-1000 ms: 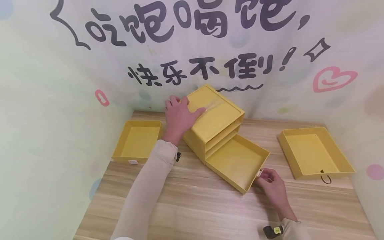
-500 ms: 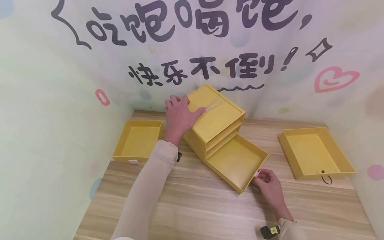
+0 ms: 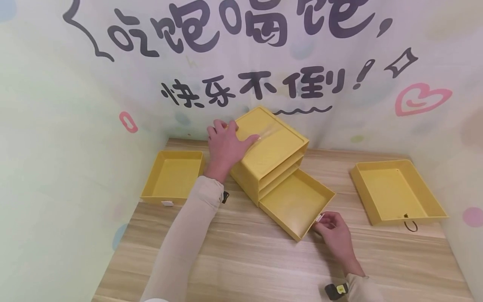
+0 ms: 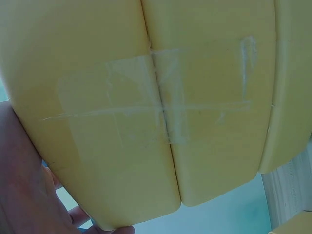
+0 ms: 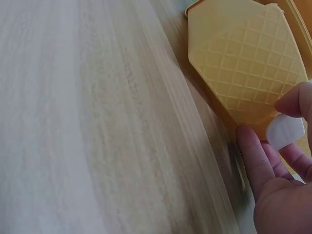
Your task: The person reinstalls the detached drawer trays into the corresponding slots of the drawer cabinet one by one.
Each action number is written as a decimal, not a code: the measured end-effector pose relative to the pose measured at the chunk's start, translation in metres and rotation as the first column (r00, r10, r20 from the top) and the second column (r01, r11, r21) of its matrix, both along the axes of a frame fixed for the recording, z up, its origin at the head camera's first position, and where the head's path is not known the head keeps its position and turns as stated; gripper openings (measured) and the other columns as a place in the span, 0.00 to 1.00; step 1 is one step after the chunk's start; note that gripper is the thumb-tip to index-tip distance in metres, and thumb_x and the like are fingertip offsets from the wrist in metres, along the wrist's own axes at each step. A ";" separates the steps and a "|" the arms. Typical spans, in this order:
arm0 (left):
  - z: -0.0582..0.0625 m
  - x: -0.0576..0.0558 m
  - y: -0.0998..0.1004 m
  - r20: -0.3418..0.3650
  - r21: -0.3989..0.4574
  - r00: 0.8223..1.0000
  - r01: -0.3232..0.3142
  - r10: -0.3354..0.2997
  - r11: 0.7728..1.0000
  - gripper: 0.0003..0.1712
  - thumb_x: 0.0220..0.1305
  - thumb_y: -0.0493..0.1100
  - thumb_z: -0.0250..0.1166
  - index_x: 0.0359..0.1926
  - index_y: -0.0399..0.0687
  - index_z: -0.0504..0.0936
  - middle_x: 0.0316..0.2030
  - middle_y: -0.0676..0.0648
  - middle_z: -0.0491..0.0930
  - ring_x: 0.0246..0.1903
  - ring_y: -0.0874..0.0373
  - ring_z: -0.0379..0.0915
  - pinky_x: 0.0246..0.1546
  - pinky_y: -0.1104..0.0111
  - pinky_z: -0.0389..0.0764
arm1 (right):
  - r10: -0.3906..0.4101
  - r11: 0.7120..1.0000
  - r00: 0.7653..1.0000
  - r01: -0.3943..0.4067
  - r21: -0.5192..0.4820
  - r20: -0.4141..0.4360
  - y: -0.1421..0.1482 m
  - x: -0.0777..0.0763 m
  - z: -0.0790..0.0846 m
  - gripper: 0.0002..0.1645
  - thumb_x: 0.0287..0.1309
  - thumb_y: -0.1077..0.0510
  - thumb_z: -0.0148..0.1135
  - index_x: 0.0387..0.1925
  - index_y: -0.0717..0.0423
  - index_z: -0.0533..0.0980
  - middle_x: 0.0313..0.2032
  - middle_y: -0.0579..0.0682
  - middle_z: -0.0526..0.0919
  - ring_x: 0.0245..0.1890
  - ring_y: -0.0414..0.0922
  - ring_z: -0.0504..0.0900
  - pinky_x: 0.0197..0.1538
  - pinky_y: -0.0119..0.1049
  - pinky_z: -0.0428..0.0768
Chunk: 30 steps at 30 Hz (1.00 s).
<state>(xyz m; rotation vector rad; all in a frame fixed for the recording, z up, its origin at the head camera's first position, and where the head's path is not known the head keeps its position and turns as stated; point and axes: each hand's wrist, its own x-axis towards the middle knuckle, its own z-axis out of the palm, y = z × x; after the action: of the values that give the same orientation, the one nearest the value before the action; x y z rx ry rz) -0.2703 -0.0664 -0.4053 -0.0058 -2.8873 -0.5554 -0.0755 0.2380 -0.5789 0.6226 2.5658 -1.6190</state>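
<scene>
A yellow drawer cabinet (image 3: 279, 147) stands at an angle near the back wall, its two upper slots showing as gaps. My left hand (image 3: 228, 147) holds its top at the left, thumb spread across the surface and fingers bent over the edge. Clear tape (image 4: 161, 97) spans the seam on its side in the left wrist view. From the bottom slot a yellow drawer (image 3: 294, 201) sticks out toward the front right. My right hand (image 3: 336, 237) pinches the white pull tab (image 5: 285, 131) on the drawer's front, which has a raised lattice pattern.
To the left a loose yellow drawer (image 3: 177, 176) with a white tab lies on the wood-grain table (image 3: 234, 260). Another yellow drawer (image 3: 396, 191), with a dark cord loop (image 3: 411, 226) at its front, lies on the right. A printed wall (image 3: 241, 54) rises behind.
My right hand has moved slightly left, and the bottom drawer has slid a little further into the cabinet. The left hand and cabinet look still.
</scene>
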 end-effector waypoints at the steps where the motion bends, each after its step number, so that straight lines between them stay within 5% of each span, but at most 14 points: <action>1: 0.000 0.000 0.000 0.003 0.006 1.000 0.001 -0.001 1.000 0.45 0.54 0.84 0.57 0.53 0.52 0.73 0.60 0.38 0.62 0.56 0.40 0.55 0.53 0.52 0.68 | -0.001 1.000 1.000 0.001 -0.002 -0.003 -0.001 0.000 0.000 0.28 0.59 0.53 0.73 0.55 0.57 0.71 0.47 0.54 0.82 0.36 0.26 0.79 0.41 0.21 0.78; 30: -0.003 -0.001 0.000 -0.002 0.034 1.000 -0.013 0.013 0.999 0.45 0.55 0.84 0.57 0.54 0.53 0.72 0.62 0.37 0.62 0.57 0.38 0.55 0.56 0.50 0.66 | 0.067 0.998 0.997 -0.066 0.025 -0.044 -0.011 -0.009 -0.001 0.28 0.60 0.53 0.73 0.57 0.58 0.74 0.49 0.59 0.85 0.37 0.26 0.80 0.40 0.23 0.80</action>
<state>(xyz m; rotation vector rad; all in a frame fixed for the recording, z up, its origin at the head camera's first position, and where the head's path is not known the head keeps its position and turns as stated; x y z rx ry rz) -0.2715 -0.0663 -0.4085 0.0169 -2.8732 -0.6012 -0.0842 0.2273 -0.5795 0.5028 2.6107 -1.6019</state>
